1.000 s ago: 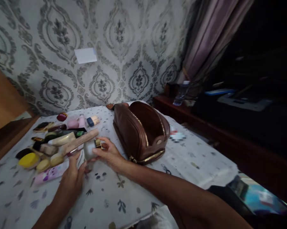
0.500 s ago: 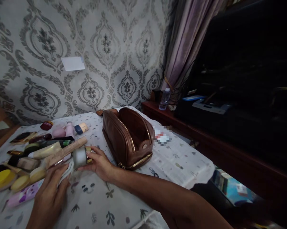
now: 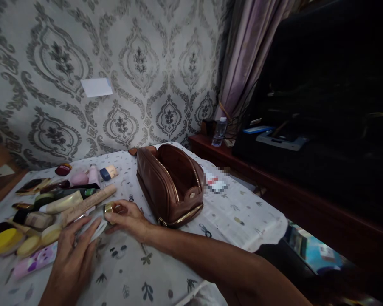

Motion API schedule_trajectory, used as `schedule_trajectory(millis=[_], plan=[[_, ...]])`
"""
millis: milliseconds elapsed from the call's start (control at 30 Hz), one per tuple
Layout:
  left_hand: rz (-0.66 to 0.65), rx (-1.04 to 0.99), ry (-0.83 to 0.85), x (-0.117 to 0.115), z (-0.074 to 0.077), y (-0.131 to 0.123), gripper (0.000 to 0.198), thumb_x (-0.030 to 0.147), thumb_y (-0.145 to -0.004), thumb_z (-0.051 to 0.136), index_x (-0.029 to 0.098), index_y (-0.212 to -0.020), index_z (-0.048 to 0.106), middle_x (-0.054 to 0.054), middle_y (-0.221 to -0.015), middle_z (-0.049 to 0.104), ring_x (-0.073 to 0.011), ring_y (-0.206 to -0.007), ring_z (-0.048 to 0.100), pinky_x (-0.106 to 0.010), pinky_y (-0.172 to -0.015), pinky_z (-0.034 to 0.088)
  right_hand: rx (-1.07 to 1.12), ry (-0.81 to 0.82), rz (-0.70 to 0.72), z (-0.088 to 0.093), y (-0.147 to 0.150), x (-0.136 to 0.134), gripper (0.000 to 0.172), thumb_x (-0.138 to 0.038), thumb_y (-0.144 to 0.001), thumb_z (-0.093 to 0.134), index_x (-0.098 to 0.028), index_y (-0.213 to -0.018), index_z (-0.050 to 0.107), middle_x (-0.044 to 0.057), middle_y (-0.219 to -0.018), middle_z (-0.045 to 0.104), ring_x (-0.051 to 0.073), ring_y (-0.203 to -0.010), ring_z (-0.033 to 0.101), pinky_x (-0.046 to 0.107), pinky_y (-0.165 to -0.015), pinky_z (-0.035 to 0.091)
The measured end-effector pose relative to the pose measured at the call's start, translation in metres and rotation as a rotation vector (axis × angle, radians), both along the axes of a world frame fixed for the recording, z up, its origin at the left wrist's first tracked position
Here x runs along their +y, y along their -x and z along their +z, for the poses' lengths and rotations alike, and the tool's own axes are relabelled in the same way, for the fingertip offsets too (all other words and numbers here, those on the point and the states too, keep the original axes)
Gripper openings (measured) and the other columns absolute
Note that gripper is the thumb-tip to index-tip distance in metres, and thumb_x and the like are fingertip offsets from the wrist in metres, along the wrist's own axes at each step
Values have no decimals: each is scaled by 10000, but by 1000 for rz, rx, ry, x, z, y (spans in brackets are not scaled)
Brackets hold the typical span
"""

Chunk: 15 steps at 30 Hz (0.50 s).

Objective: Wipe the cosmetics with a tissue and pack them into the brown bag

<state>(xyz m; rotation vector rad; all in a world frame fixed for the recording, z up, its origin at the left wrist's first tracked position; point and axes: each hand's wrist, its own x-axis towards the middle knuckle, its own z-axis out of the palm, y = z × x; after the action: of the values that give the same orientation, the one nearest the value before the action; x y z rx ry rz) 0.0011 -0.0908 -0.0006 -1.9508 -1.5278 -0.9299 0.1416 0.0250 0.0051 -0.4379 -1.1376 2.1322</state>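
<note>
My right hand [image 3: 128,216] is closed on a small bottle with a gold cap [image 3: 108,208], held low over the patterned tablecloth [image 3: 166,263]. My left hand [image 3: 75,250] lies with its fingers stretched out flat beside it, touching a white tube [image 3: 94,223]. An open brown leather pouch [image 3: 170,185] with a gold zip stands just right of my right hand. A cluster of cosmetics [image 3: 51,204] lies to the left: tubes, a long beige tube [image 3: 89,203], round yellow lids [image 3: 2,240] and a pink tube [image 3: 35,259].
The table stands against a patterned wall with a white note [image 3: 96,87]. A dark wooden shelf [image 3: 274,178] runs along the right, bearing a water bottle [image 3: 220,131] and dark equipment. A curtain [image 3: 245,63] hangs behind it.
My right hand has lowered and turned the small bottle toward the table, so mostly its gold cap shows. My left hand has slid forward and flattened beside it. The view shifted slightly.
</note>
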Motion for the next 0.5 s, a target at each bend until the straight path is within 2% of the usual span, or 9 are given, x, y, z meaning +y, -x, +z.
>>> schedule_trajectory(millis=[100,200,300,367,500], plan=[[11,-26,-13,2,1,-2,435,252,-939,444,235,-1369,510,-135,-1259,503,-299,-1182,519,-457,-1031,425,-68,-101,23,4,-4,-1,668,-580,-389,891,-190,-867,633,-49,-783,554,115,-717,528,266,-637,512],[53,-105,70,1,2,2,425,314,-935,447,216,-1340,536,-140,-1274,515,-311,-1197,522,-474,-1047,424,-110,-243,26,6,-7,-1,622,-585,-409,882,-195,-830,643,-51,-756,558,107,-702,489,266,-692,464],[139,-262,165,2,6,7,433,429,-928,435,202,-1258,600,-140,-1259,555,-333,-1194,543,-507,-1038,442,-103,-384,61,7,-9,-1,578,-616,-455,857,-193,-779,633,-47,-753,559,106,-697,469,270,-733,420],[149,-380,218,3,8,13,453,505,-905,450,212,-1195,639,-121,-1224,603,-330,-1167,575,-512,-1028,460,-95,-452,107,9,-10,-2,575,-657,-487,823,-194,-765,627,-43,-742,554,111,-692,470,268,-721,408],[140,-584,339,4,0,33,466,592,-851,509,233,-1079,698,-85,-1117,699,-321,-1142,616,-483,-992,507,-69,-490,153,15,-12,-7,560,-680,-509,798,-200,-744,630,-34,-739,544,119,-701,466,252,-655,393]])
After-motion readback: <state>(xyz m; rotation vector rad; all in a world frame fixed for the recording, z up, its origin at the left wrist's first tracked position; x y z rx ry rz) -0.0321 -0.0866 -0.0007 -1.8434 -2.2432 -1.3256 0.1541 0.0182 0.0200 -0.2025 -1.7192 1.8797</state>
